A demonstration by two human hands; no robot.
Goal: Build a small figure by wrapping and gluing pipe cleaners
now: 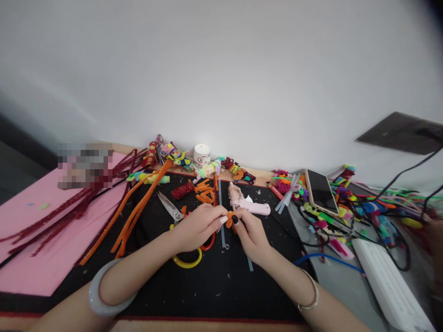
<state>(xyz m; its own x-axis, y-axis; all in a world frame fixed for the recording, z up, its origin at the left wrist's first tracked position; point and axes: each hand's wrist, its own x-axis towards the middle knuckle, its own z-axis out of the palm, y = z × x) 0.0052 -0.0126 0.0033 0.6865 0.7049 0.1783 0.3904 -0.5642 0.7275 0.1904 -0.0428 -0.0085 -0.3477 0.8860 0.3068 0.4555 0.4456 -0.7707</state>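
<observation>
Beneath the left grip [197,228] and right grip [254,235]: bench [155,325], with a black mat [207,295] over it reaching past both. Well left of the left grip, a pink sheet [31,269]. Between that sheet and the left grip, long orange stems [128,228], axes slanting toward the body. Scissors [170,205] partly behind the left grip; blades point away and leftward, left hand nearer. Just beyond the right grip, a pale pink glue gun [256,207], judged by shape; handle runs rightward, right hand nearer. Translucent stick [220,191] passes behind the left fingertips, axis running away from the body. Beyond the left grip, a loose group of short orange pieces [204,188].

Smallest, and the key relation: orange piece [229,220] sits exactly where the two grips meet. Both are narrow, pinching it from opposite sides; neither is nearer. Visible part looks roughly upright, but fingers cover its ends, so long axis cannot be told.
</observation>
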